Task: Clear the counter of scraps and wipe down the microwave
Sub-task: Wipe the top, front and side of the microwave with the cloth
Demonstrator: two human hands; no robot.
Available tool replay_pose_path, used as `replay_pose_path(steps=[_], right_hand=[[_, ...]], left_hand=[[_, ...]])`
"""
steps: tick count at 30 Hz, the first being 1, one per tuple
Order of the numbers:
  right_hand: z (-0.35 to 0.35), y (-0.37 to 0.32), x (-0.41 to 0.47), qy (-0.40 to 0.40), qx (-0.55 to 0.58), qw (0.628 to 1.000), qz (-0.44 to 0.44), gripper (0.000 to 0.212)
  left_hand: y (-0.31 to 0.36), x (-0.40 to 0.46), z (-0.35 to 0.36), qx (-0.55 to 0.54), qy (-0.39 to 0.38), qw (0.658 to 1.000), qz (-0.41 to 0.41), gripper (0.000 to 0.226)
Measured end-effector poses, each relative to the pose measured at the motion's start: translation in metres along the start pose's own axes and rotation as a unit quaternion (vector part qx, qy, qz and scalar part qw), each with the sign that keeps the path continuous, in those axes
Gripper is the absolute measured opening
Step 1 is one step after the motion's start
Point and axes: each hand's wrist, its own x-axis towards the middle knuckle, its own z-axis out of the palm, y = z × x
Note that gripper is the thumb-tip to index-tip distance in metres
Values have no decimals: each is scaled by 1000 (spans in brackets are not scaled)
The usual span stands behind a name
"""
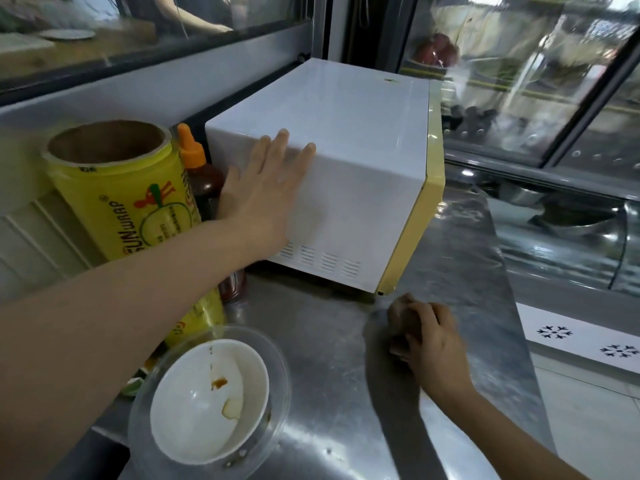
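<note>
Nearest: white paper bowl (207,400) with food scraps, low left on steel counter (329,375). Right hand (427,344) curled, maybe on something brownish, can't tell what. Beyond, left hand (266,192) flat against boxy white microwave (346,161), long axis running away, so left is closer.

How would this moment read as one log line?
left hand: flat on microwave side | right hand: curled on counter | bowl: dirty

We take this for a food-shop kitchen: a steel surface (329,341) carries a microwave (346,140), with glass display chillers (519,98) just behind and beside the microwave.
</note>
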Motion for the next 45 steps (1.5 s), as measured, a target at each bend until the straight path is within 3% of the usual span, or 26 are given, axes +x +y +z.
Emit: replay_pose_path(steps=[3,7,11,14,24,28,31,33,39,45], right_hand=[[17,-8,7,-8,36,999,36,42],[47,-14,11,-70,-6,997,37,51],[54,-25,16,-62,6,996,57,51],[63,-33,22,-63,19,997,32,63],[81,-56,50,-104,-8,990,-93,43],[60,-28,32,-70,-61,996,-14,42],[52,-8,24,-40,-53,995,79,48],[61,-14,27,-45,-31,994,95,45],[98,-80,45,-41,34,997,-54,39],[127,-132,86,-161,65,973,-153,43]], left_hand=[[8,-23,10,-22,1,1000,16,115],[12,-42,25,-20,-42,998,34,113],[14,-47,39,-30,-57,997,41,114],[16,-48,46,-30,-63,997,39,115],[22,-47,56,-10,-86,996,33,113],[20,-48,52,-14,-88,995,31,113],[16,-50,51,-14,-91,995,27,111],[12,-51,52,-11,-89,996,24,110],[-5,-58,53,-7,-87,996,-6,106],[-4,-62,54,-6,-82,997,-3,102]])
